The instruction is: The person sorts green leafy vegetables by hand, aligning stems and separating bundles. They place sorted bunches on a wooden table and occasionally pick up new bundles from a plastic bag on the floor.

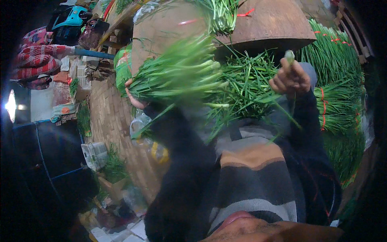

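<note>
A loose bunch of garlic chives (181, 72) lies across my left hand (134, 96), whose fingers wrap its leafy end. The pale stem ends point right, and part of the bunch is blurred. My right hand (290, 77), raised at the right, pinches a chive stalk (289, 55) with its whitish end sticking up. Between the two hands, a heap of loose green leaves (248, 78) covers my lap. Another bunch of chives (222, 15) rests on the wooden board (266, 21) in front of me, near a red tie (246, 13).
Bundles of chives with red ties (335, 103) are stacked at my right. A green sack (123, 69) stands beside the board at the left. On the floor are a plastic bag (158, 151) and a cardboard box (113, 186). A bright lamp (11, 106) shines at the far left.
</note>
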{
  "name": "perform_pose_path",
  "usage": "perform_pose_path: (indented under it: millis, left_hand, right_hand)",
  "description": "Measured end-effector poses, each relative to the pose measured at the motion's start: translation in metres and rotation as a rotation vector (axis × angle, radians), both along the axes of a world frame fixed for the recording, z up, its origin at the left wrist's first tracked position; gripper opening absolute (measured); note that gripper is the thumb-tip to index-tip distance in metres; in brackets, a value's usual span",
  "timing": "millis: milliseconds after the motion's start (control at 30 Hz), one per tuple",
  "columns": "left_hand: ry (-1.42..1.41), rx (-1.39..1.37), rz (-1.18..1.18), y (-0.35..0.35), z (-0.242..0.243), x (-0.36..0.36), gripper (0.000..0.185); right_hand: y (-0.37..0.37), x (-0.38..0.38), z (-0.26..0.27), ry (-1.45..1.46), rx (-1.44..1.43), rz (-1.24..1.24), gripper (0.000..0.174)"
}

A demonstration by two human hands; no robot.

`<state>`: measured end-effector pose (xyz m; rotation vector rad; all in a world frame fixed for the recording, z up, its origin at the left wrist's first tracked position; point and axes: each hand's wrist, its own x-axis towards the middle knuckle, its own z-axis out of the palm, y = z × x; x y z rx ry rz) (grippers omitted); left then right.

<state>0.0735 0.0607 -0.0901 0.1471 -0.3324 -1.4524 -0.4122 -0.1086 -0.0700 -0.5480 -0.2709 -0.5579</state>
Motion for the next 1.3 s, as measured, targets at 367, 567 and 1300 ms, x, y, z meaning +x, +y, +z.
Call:
perform_pose_path:
  millis: [367, 567, 1300]
  left_hand:
    - [0.133, -0.159, -0.09, -0.016, 0.012, -0.038, 0.01]
    - [0.014, -0.155, 0.074, -0.019, -0.013, -0.014, 0.018]
    - [-0.019, -0.12, 0.367, -0.031, -0.004, -0.049, 0.021]
  right_hand:
    - [0.029, 0.077, 0.007, 0.616, -0.435, -0.121, 0.035]
    - [0.034, 0.083, 0.008, 0.625, -0.455, -0.108, 0.052]
    - [0.032, 0.091, -0.007, 0.716, -0.432, -0.21, 0.03]
